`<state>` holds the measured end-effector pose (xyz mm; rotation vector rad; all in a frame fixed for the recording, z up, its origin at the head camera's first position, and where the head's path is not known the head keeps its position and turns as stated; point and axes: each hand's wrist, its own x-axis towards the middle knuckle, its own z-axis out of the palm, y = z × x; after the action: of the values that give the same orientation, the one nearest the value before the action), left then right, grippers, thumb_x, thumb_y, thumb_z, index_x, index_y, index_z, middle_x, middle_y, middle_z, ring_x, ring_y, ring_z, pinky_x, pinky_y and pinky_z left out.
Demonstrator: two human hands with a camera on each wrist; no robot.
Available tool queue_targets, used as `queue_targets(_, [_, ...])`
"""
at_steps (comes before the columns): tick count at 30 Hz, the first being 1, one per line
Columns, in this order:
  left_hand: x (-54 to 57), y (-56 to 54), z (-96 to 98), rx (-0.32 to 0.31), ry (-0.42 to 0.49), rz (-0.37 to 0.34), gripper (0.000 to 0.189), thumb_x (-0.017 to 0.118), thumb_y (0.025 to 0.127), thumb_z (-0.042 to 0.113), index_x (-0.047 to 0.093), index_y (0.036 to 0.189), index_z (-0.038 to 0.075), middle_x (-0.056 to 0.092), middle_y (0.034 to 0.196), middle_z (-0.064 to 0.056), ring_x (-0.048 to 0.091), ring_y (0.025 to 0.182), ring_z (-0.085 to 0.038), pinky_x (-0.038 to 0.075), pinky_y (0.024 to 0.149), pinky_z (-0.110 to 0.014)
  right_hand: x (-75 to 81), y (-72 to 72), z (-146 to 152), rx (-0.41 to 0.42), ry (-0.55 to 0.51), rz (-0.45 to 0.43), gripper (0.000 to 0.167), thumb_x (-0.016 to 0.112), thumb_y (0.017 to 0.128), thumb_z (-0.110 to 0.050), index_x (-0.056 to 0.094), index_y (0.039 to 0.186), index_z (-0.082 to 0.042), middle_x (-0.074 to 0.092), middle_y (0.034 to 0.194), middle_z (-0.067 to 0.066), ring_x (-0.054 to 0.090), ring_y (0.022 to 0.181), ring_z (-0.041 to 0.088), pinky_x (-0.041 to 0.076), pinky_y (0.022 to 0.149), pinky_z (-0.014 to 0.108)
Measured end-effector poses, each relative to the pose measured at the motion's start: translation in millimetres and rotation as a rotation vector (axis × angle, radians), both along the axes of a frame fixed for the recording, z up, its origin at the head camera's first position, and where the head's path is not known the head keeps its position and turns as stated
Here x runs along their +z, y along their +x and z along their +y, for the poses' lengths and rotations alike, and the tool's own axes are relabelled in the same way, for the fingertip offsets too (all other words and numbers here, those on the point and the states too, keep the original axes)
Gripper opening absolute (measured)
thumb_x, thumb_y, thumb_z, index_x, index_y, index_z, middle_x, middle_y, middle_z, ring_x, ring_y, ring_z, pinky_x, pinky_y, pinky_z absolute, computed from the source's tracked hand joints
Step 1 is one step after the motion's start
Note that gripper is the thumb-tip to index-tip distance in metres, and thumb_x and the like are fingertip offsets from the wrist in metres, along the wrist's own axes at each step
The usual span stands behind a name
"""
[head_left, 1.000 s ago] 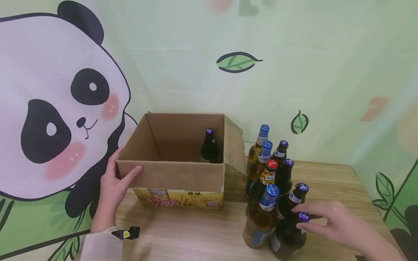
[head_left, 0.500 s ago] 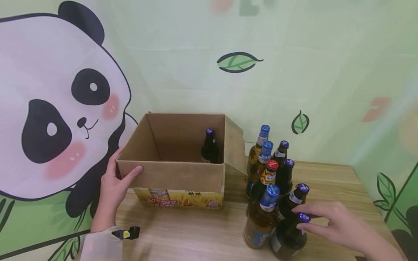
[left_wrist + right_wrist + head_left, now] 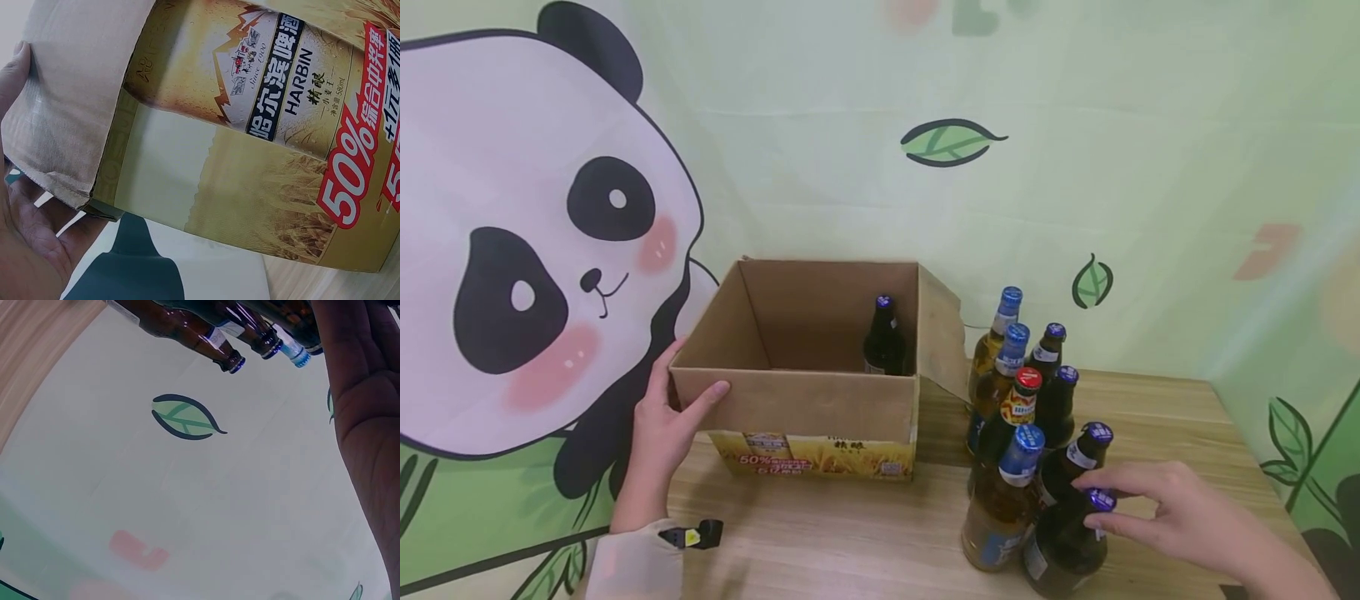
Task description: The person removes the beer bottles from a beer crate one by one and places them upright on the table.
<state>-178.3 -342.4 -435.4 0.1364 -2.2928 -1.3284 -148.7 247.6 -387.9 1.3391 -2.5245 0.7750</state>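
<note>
My left hand (image 3: 662, 429) grips the near left corner of an open cardboard beer box (image 3: 820, 404), thumb on the front and fingers around the side. In the left wrist view the box's printed panel (image 3: 269, 137) fills most of the picture, with part of the hand (image 3: 37, 244) at its edge. One dark bottle (image 3: 884, 343) stands inside the box, at the right. At the front right my right hand (image 3: 1180, 521) pinches the neck of a dark beer bottle (image 3: 1063, 550) just under its purple cap. That bottle stands upright on the table.
Several other bottles crowd together right of the box, among them a blue-capped clear brown one (image 3: 997, 525), a red-capped one (image 3: 1024, 402) and a purple-capped dark one (image 3: 1078, 458). A box flap (image 3: 942, 333) hangs outward towards them. Behind the wooden table (image 3: 805, 533) hangs a printed cloth (image 3: 820, 183).
</note>
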Motion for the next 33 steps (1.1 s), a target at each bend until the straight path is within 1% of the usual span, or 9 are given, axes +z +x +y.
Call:
queue_targets(6, [0.4, 0.5, -0.7, -0.003, 0.006, -0.003, 0.084, 0.077, 0.089, 0.040, 0.025, 0.154, 0.050, 0.048, 0.150, -0.010, 0.052, 0.128, -0.037, 0.045, 0.100, -0.064, 14.1, -2.8, -2, 0.002, 0.004, -0.028, 0.031, 0.081, 0.085, -0.011, 0.074, 0.114, -0.019, 0.075, 0.107, -0.005, 0.071, 0.096, 0.010, 0.052, 0.077, 0.010])
queue_targets(9, [0.7, 0.5, -0.7, -0.003, 0.007, -0.001, 0.084, 0.077, 0.089, 0.040, 0.025, 0.154, 0.050, 0.048, 0.149, -0.011, 0.053, 0.127, -0.037, 0.046, 0.099, -0.064, 26.6, -7.6, -4, 0.036, -0.018, -0.011, 0.035, 0.081, 0.084, -0.004, 0.074, 0.114, -0.020, 0.075, 0.107, -0.005, 0.072, 0.096, 0.011, 0.053, 0.077, 0.011])
queue_targets(11, [0.6, 0.1, -0.8, -0.004, 0.005, 0.003, 0.084, 0.077, 0.089, 0.040, 0.026, 0.154, 0.050, 0.049, 0.148, -0.011, 0.053, 0.126, -0.037, 0.046, 0.099, -0.064, 38.0, -11.6, -6, 0.057, -0.018, 0.001, 0.038, 0.080, 0.083, -0.002, 0.073, 0.115, -0.022, 0.074, 0.107, -0.007, 0.071, 0.095, 0.010, 0.053, 0.076, 0.011])
queue_targets(14, [0.1, -0.5, -1.2, -0.005, 0.006, 0.007, 0.083, 0.077, 0.088, 0.040, 0.026, 0.154, 0.050, 0.049, 0.148, -0.011, 0.054, 0.126, -0.036, 0.047, 0.098, -0.064, 58.2, -20.1, -13, 0.097, -0.009, 0.073, 0.042, 0.082, 0.080, 0.000, 0.073, 0.115, -0.023, 0.074, 0.105, -0.009, 0.071, 0.092, 0.007, 0.054, 0.073, 0.013])
queue_targets(18, [-0.1, -0.7, -1.0, -0.008, 0.009, 0.005, 0.083, 0.077, 0.088, 0.041, 0.026, 0.154, 0.050, 0.048, 0.149, -0.011, 0.053, 0.126, -0.038, 0.046, 0.098, -0.065, 87.4, -32.9, -25, 0.149, 0.020, 0.120, 0.046, 0.081, 0.081, 0.000, 0.072, 0.117, -0.025, 0.072, 0.108, -0.013, 0.069, 0.090, 0.002, 0.054, 0.073, 0.014])
queue_targets(22, [-0.8, -0.8, -1.3, -0.008, 0.012, 0.000, 0.084, 0.077, 0.088, 0.042, 0.025, 0.154, 0.050, 0.047, 0.150, -0.011, 0.052, 0.128, -0.039, 0.046, 0.098, -0.066, 110.5, -47.9, -41, 0.222, 0.015, 0.088, 0.047, 0.078, 0.083, 0.004, 0.071, 0.119, -0.024, 0.072, 0.110, -0.011, 0.069, 0.093, 0.004, 0.053, 0.077, 0.014])
queue_targets(25, [-1.1, -0.7, -1.3, -0.011, 0.023, -0.003, 0.084, 0.077, 0.088, 0.042, 0.025, 0.154, 0.050, 0.047, 0.151, -0.011, 0.051, 0.129, -0.039, 0.045, 0.098, -0.067, 123.1, -62.0, -55, 0.289, 0.005, 0.097, 0.044, 0.077, 0.082, 0.006, 0.072, 0.117, -0.021, 0.073, 0.106, -0.009, 0.068, 0.089, 0.004, 0.053, 0.076, 0.016])
queue_targets(29, [-2.0, -0.7, -1.1, -0.012, 0.029, -0.001, 0.084, 0.078, 0.088, 0.041, 0.026, 0.154, 0.050, 0.048, 0.150, -0.010, 0.052, 0.128, -0.038, 0.046, 0.098, -0.066, 137.9, -85.0, -79, 0.347, 0.057, 0.092, 0.034, 0.075, 0.087, 0.001, 0.074, 0.113, -0.020, 0.074, 0.103, -0.009, 0.068, 0.084, 0.003, 0.055, 0.070, 0.018])
queue_targets(33, [-1.3, -1.1, -0.8, -0.007, 0.026, 0.001, 0.084, 0.078, 0.087, 0.042, 0.027, 0.153, 0.050, 0.049, 0.149, -0.009, 0.053, 0.127, -0.036, 0.046, 0.098, -0.065, 153.7, -111.7, -112, 0.319, 0.193, -0.036, 0.019, 0.068, 0.097, -0.015, 0.074, 0.114, -0.020, 0.073, 0.107, -0.010, 0.069, 0.093, 0.006, 0.059, 0.075, 0.026])
